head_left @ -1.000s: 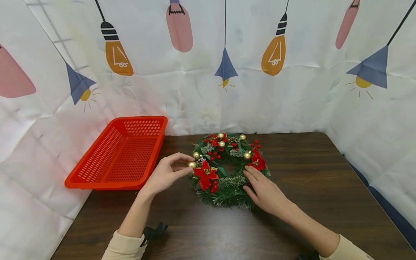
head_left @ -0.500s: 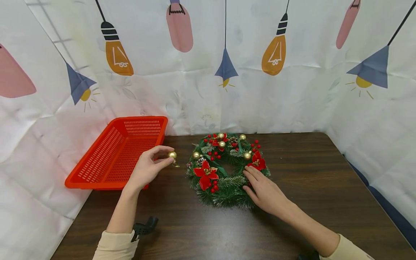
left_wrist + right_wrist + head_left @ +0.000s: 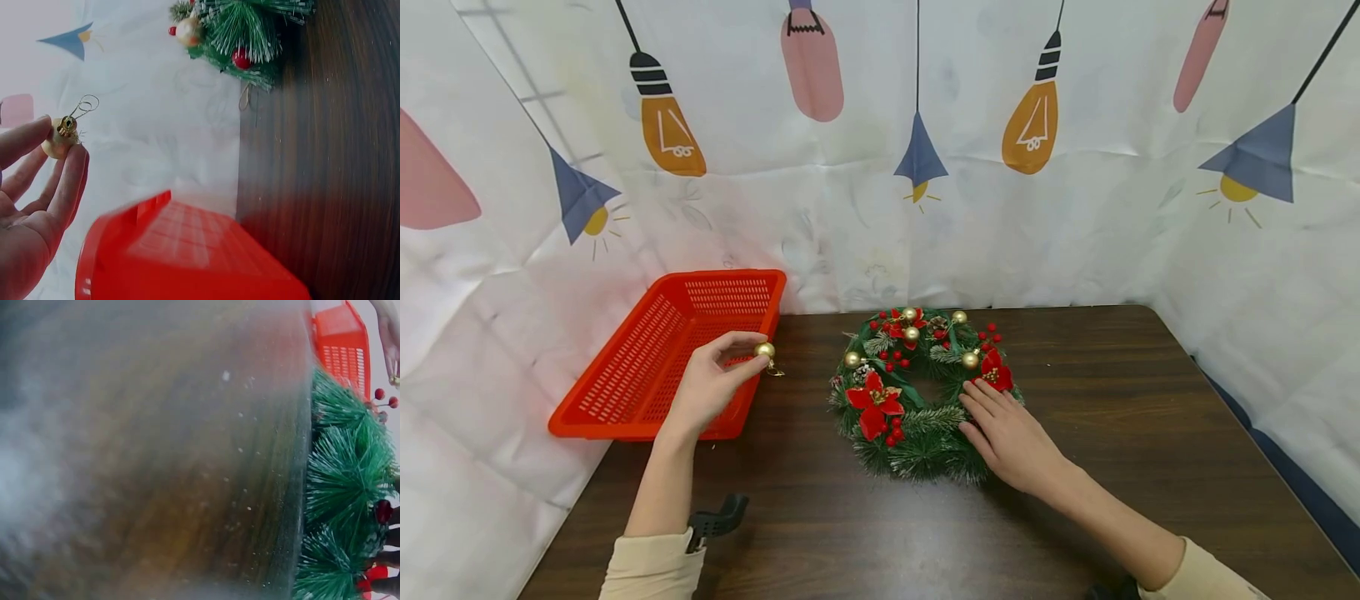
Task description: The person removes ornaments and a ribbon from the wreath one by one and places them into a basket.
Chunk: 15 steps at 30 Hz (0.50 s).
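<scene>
My left hand (image 3: pixel 711 383) pinches a small gold Christmas ball ornament (image 3: pixel 765 351) between thumb and fingertips, beside the basket's right rim in the head view. A thin gold hanging loop sticks out from the ball's cap (image 3: pixel 67 125) in the left wrist view. My right hand (image 3: pixel 1011 437) rests with extended fingers on the lower right of a green Christmas wreath (image 3: pixel 925 442). Red poinsettias (image 3: pixel 875 405), red berries, pine cones and several other gold balls (image 3: pixel 970 360) decorate the wreath.
A red plastic basket (image 3: pixel 602 429) with perforated walls stands left of the wreath, at the table's left edge. The dark wood table (image 3: pixel 1112 400) extends to the right. Behind it hangs a white curtain (image 3: pixel 865 225) printed with lamps and bulbs.
My left hand has taken the gold ball from the wreath's left side and moved left to the basket's edge with it. My right hand has stayed on the wreath.
</scene>
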{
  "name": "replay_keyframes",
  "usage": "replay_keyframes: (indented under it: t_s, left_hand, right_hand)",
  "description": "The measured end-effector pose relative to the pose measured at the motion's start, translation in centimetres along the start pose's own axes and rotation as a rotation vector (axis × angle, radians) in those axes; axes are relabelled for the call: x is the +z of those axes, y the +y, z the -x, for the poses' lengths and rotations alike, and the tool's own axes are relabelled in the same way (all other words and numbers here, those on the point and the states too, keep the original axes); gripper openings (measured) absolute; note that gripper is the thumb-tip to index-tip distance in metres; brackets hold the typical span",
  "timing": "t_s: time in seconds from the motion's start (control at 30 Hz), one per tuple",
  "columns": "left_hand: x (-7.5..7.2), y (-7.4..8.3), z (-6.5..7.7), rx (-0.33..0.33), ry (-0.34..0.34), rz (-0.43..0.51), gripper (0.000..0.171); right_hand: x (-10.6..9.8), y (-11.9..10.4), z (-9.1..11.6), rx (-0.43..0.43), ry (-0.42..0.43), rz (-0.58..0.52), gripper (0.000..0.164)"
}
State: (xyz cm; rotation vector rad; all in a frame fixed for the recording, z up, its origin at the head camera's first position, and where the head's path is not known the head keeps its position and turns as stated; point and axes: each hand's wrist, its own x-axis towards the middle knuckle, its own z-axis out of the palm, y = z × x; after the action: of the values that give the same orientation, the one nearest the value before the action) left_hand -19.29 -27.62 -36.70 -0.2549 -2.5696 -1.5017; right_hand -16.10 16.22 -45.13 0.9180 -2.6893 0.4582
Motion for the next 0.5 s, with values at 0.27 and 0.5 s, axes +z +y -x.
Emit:
replay_keyframes:
  t_s: [0.27, 0.5]
  left_hand:
    - [-1.0, -0.9, 0.1, -0.021, 0.018, -0.046, 0.040]
    - [-1.4, -1.4, 0.2, -0.027, 0.028, -0.067, 0.047]
  right_hand:
    - [-0.5, 0.5, -0.5, -0.009, 0.020, 0.083, 0.036]
    - [-0.8, 0.9, -0.9, -0.026, 0.038, 0.085, 0.040]
